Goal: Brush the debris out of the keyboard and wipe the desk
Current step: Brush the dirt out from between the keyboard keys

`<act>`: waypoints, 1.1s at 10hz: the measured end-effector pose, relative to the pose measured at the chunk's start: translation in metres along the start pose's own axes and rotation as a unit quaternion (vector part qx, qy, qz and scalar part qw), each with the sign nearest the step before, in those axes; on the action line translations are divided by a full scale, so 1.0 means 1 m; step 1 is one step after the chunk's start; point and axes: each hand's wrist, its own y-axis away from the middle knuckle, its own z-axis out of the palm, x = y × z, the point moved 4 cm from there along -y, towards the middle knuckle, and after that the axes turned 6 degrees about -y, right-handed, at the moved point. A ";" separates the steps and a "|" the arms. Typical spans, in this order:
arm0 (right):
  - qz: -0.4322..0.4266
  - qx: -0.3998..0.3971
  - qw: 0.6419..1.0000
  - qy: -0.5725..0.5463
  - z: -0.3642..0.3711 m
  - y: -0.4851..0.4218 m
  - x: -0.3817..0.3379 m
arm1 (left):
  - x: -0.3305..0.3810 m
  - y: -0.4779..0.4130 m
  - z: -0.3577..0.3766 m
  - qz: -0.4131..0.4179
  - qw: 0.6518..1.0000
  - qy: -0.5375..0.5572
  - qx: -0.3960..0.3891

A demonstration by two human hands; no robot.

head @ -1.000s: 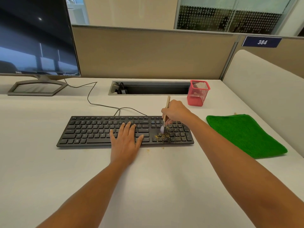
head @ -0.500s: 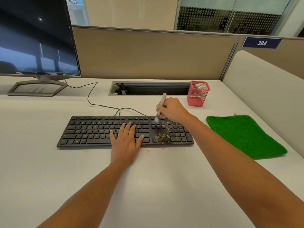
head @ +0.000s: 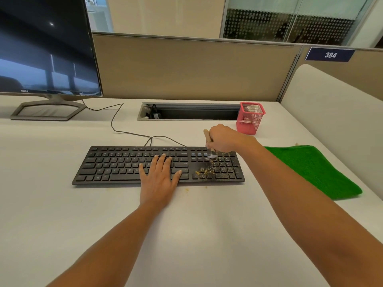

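Presently in hand: the right hand (head: 224, 140) is curled round the wooden handle of a small brush (head: 206, 136), with its pale tip down at the keys just above the number pad. The tip is blurred, so contact is probable, not certain.
Left hand: the left hand (head: 158, 179) lies flat with straight fingers on the middle keys and holds nothing.
Keyboard: the black wired keyboard (head: 116, 164) lies flat on the white desk (head: 207, 235). Its body looks stiff but light enough to skid under a stroke, so a steadying palm makes sense.
Debris: the tan crumbs (head: 205, 171) are scattered over the arrow keys and number pad, and a few grains lie on the desk just beside the front edge. They look loose and very light, likely to fly off or drop between keys, so short, gentle strokes suit them.
Brush handling: it should be light, with a rigid handle and soft bristles. A grip low on the handle gives the most control.
Cloth: the green cloth (head: 310, 170) lies on the desk to the right, apart from the keyboard. It looks soft and limp, best gathered from above in a full hand.
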 end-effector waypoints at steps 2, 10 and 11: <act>-0.012 0.061 0.985 -0.158 0.006 -0.004 -0.008 | 0.000 0.000 0.000 0.000 1.000 -0.004 -0.001; 0.125 0.109 0.954 -0.248 0.010 -0.007 0.013 | 0.000 0.000 -0.001 -0.001 1.000 0.000 0.004; 0.116 0.173 0.941 -0.265 0.006 -0.007 0.014 | 0.000 0.001 0.000 0.000 1.000 -0.002 0.003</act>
